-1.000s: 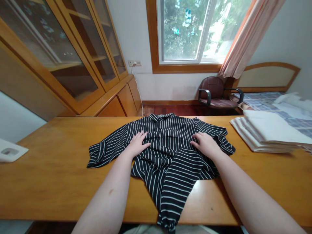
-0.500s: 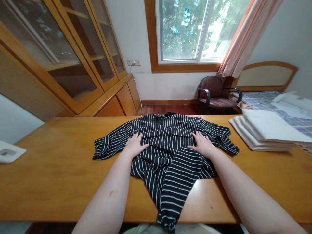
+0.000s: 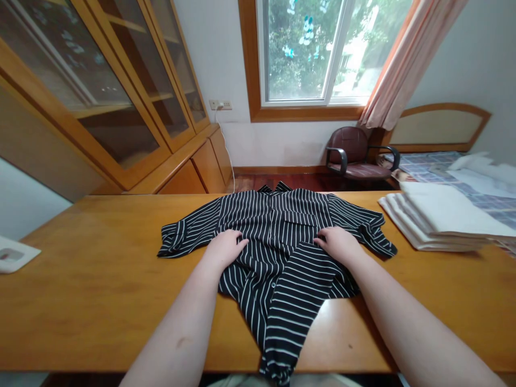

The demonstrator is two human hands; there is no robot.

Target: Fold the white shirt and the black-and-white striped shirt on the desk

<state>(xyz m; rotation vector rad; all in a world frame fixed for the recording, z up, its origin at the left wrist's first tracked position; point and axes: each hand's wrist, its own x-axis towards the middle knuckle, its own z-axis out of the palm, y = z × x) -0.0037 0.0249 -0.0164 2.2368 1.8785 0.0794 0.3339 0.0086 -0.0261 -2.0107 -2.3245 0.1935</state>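
Lying on wooden table (image 3: 100, 301): black button-up shirt (image 3: 250, 223) with white stripes, buttoned side up, spread from far edge to near edge.
Collar (image 3: 282, 187): positioned at far edge, points raised.
Sleeves: left one (image 3: 193, 226) angled toward left end of table, right one (image 3: 358, 215) toward right end; both cuffs folded back.
Shirt's near end (image 3: 278, 368): bunched narrow, extended past near edge.
Left hand (image 3: 226, 248): rested on shirt's left side; fingers bent and kept close, thumb slightly apart; whether fabric is pinched cannot be told.
Right hand (image 3: 337, 245): rested on shirt's right side, near chest pocket (image 3: 301, 218); fingers bent, thumb close; grip on fabric cannot be told.
White cloth stack (image 3: 451, 215): folded, placed by far edge, right of shirt, well apart from left hand.
White object (image 3: 18, 253): cut off by frame at left, too little shown to identify.
Maroon armchair (image 3: 350, 148): seen beyond far edge, below window (image 3: 302, 51).
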